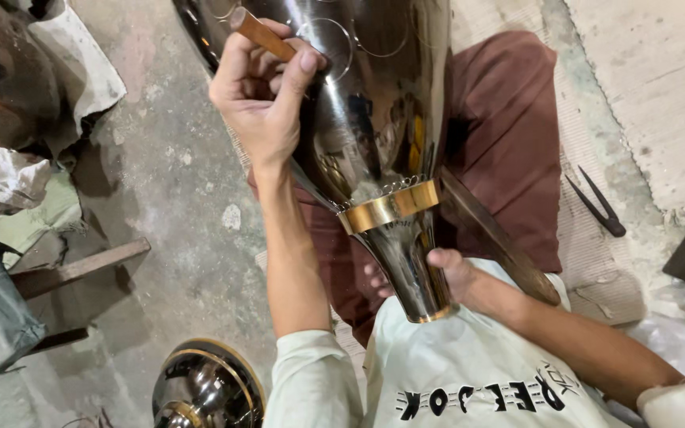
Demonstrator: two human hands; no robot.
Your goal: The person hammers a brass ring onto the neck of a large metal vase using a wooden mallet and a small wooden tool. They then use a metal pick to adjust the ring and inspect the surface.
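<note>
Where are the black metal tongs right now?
In the head view, the black tongs lie on the pale mat at the right, just beyond the maroon cloth and right of the shiny metal vessel.

Even, soft daylight; bright glare streaks run down the polished metal vessel (374, 103) at upper centre. Upper left falls into shadow. Focus is sharp, edges slightly stretched.

Premises: a metalworking workshop, work done seated at floor level. Evidence: rough, stained concrete floor (176, 182); polished metal vessel (374, 119) with brass band (390, 208) at centre; second polished metal piece (204, 388) near left on the floor; black iron tongs (596, 202) on a woven mat (596, 261) at right; crumpled wrappings (1, 178) far left.
</note>
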